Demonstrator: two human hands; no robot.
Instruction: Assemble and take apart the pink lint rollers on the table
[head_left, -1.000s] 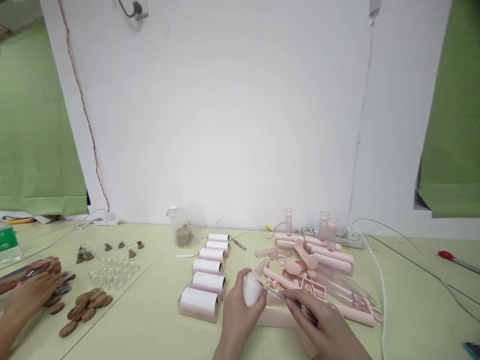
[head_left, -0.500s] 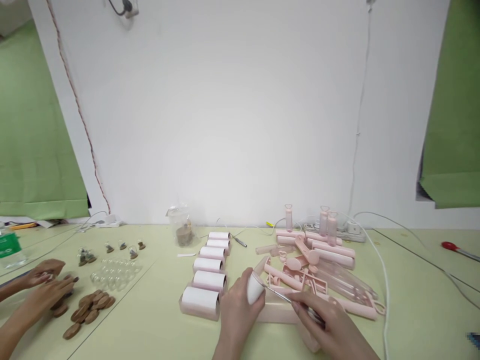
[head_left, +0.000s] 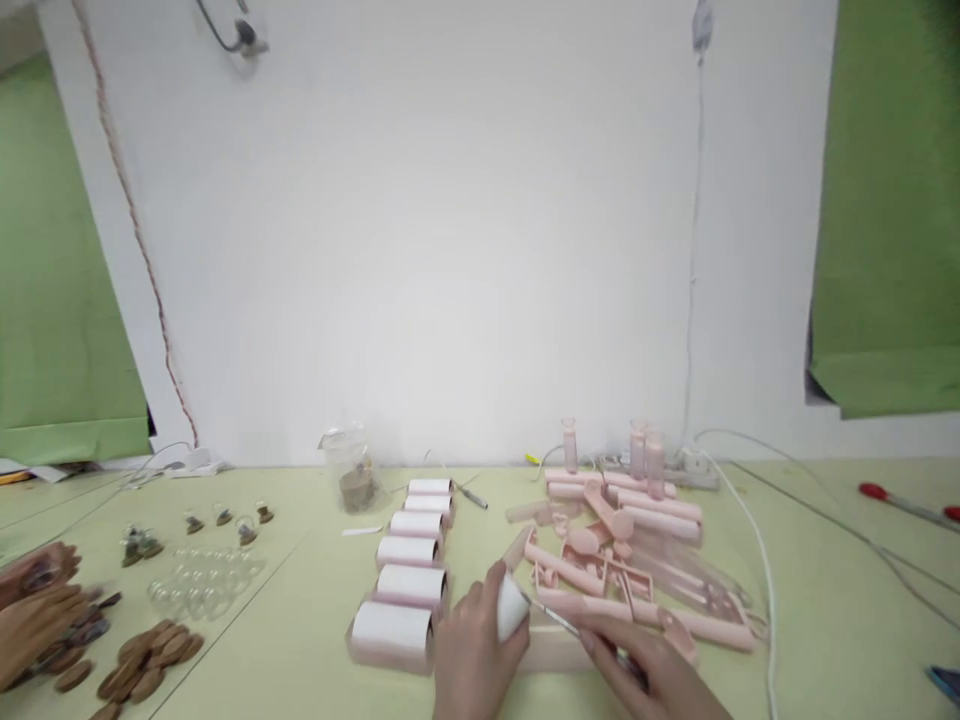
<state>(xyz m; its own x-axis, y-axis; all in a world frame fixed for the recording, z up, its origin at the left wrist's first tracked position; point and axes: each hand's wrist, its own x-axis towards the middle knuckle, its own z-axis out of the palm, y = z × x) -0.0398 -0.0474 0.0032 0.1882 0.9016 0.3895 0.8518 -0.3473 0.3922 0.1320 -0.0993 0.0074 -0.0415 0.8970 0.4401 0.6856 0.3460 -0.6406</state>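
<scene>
My left hand [head_left: 471, 645] is wrapped around a short white cylinder [head_left: 511, 608], tilted with one end towards the right. In my right hand [head_left: 641, 660] is a slim metal tool [head_left: 556, 617], its tip at the edge of that end; the tool's exact kind does not show. Just left of my hands, several short pink tubes with white upper sides [head_left: 391, 635] lie in a row. Long pink plastic tubes and parts [head_left: 570, 568] are heaped beyond and to the right of my hands.
Three small pink bottles [head_left: 655, 465] stand at the back by a power strip [head_left: 694, 478]. A white cable [head_left: 761, 545] runs down the right side. At left, a co-worker's hands [head_left: 41, 620] are near brown wooden discs [head_left: 146, 660] and clear glass domes [head_left: 202, 582].
The view has shifted slightly, so the table sits lower and further left. Both my hands keep their grips, with the tool tip still at the cylinder's end. The co-worker's hands have moved.
</scene>
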